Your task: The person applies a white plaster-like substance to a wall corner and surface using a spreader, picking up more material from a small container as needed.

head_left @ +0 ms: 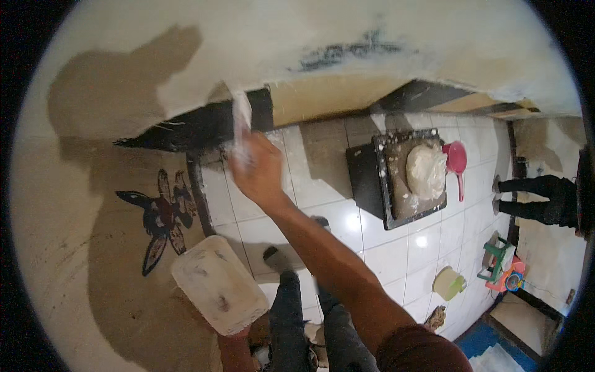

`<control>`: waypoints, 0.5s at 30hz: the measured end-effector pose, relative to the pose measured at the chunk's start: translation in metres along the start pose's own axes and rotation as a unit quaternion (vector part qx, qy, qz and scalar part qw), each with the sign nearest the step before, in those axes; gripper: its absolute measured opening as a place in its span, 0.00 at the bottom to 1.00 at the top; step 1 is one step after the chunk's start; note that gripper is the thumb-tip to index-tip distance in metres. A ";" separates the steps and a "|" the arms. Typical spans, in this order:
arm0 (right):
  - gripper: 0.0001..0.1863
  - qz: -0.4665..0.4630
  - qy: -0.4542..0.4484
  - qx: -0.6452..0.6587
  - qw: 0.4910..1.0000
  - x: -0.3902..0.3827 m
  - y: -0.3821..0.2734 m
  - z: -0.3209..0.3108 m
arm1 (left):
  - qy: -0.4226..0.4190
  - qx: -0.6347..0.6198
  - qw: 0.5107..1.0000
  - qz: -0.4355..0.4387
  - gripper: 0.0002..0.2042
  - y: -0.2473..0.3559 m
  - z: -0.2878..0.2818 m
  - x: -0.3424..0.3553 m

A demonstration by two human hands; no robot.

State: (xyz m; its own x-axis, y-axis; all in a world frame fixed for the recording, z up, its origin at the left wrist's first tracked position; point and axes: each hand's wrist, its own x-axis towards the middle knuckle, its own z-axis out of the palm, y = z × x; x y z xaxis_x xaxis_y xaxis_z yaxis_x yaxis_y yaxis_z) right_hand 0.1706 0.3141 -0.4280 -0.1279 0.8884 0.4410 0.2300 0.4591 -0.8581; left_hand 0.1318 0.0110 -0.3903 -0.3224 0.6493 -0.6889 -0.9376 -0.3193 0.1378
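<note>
My right hand [257,170], slightly blurred, grips a white-smeared flat tool [242,115], apparently a putty knife, raised against the wall [235,49] over a dark painted band [180,124]. At the lower left, my left hand [235,341] holds up a pale rectangular board [217,279] with grey smears; the board hides most of its fingers. A dark flower shape [162,211] is painted on the wall to the left of the board. My legs and feet show below, on white tiles.
A black box [362,186] bearing a heap of white paste [424,170] and a pink dipper [457,161] stands on the tiles. At right are another person's legs [533,211], a green stool [496,254], a yellow-green container [447,283] and a blue mat [477,341].
</note>
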 end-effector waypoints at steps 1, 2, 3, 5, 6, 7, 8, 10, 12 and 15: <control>0.09 0.066 -0.023 0.045 0.996 -0.005 -0.009 -0.014 | -0.008 -0.003 1.000 0.005 0.36 0.007 0.005 -0.003; 0.07 0.136 -0.047 0.087 0.986 -0.012 -0.012 -0.033 | -0.011 -0.008 1.000 0.008 0.36 0.013 0.009 -0.008; 0.05 0.255 0.007 0.235 0.938 -0.023 0.003 -0.045 | -0.018 -0.004 1.000 0.006 0.35 0.018 0.013 -0.010; 0.09 0.269 0.084 0.201 0.938 -0.030 0.065 -0.094 | -0.034 -0.010 0.999 -0.002 0.35 0.021 0.020 -0.012; 0.11 0.274 0.083 0.247 0.926 -0.016 0.041 -0.103 | -0.034 0.004 0.999 0.020 0.35 0.038 0.020 -0.018; 0.10 0.313 0.087 0.125 0.937 -0.004 0.081 -0.141 | -0.041 -0.001 0.999 0.013 0.35 0.036 0.022 -0.017; 0.09 0.307 0.100 0.060 0.945 0.013 0.101 -0.172 | -0.046 0.000 0.999 0.014 0.35 0.038 0.022 -0.016; 0.07 0.290 0.152 0.063 0.943 0.042 0.110 -0.197 | -0.040 0.007 0.999 0.021 0.35 0.042 0.018 -0.015; 0.04 0.222 0.194 0.066 0.953 0.076 0.117 -0.228 | -0.036 0.004 0.999 0.016 0.34 0.040 0.016 -0.012; 0.02 0.167 0.195 -0.028 0.966 0.099 0.139 -0.247 | -0.030 0.007 0.999 0.009 0.34 0.034 0.011 -0.008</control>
State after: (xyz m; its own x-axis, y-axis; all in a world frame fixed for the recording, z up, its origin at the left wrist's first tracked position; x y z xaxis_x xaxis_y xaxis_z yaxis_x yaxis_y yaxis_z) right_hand 0.4280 0.4677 -0.4384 0.3337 0.9173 0.2174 0.2493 0.1365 -0.9587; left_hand 0.1013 0.0026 -0.3720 -0.3463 0.6837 -0.6424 -0.9330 -0.3225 0.1598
